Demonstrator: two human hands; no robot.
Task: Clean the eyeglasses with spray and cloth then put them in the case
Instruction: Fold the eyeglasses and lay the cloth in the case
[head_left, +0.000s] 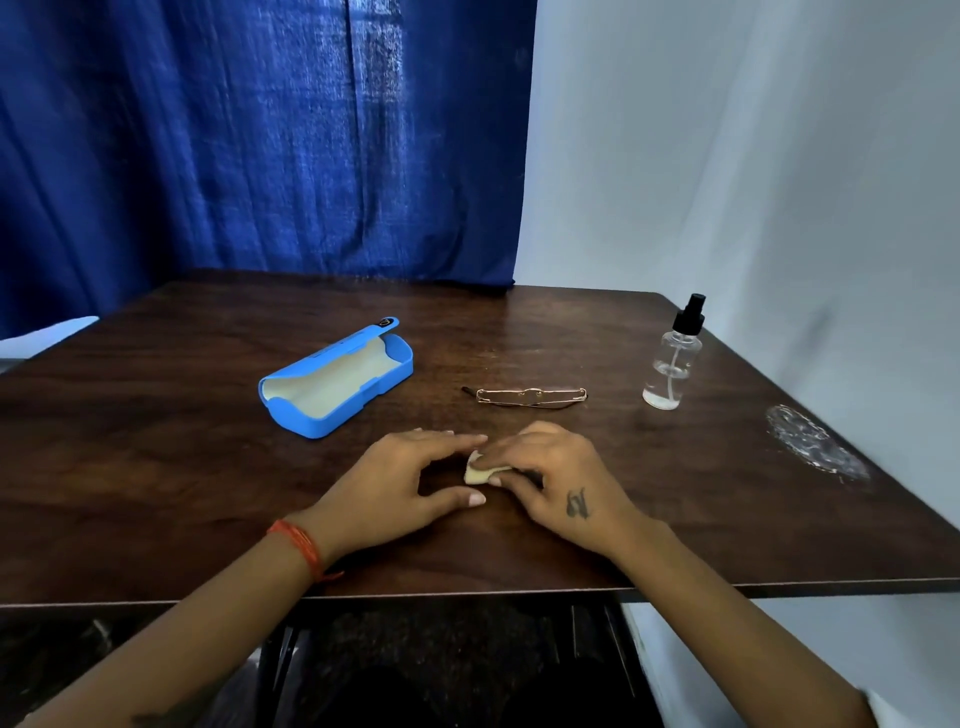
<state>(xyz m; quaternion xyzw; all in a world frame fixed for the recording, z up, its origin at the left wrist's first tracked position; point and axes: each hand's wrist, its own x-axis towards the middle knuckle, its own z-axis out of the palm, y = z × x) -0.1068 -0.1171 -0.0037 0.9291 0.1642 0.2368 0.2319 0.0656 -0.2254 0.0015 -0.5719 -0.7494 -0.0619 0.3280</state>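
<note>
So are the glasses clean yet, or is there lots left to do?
Just starting, it seems. The blue case is already open. Both hands, left hand and right hand, are on the small cloth. The eyeglasses lie folded on the table, and the spray bottle stands untouched. Spraying, wiping and packing remain.

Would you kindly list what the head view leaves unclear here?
- Cloth: mostly covered by the right hand and left hand; its full size is hidden.
- Eyeglasses: too small to judge lens cleanliness.
- Spray bottle: liquid level unclear through clear plastic.
- Case emblem: too small.
</note>
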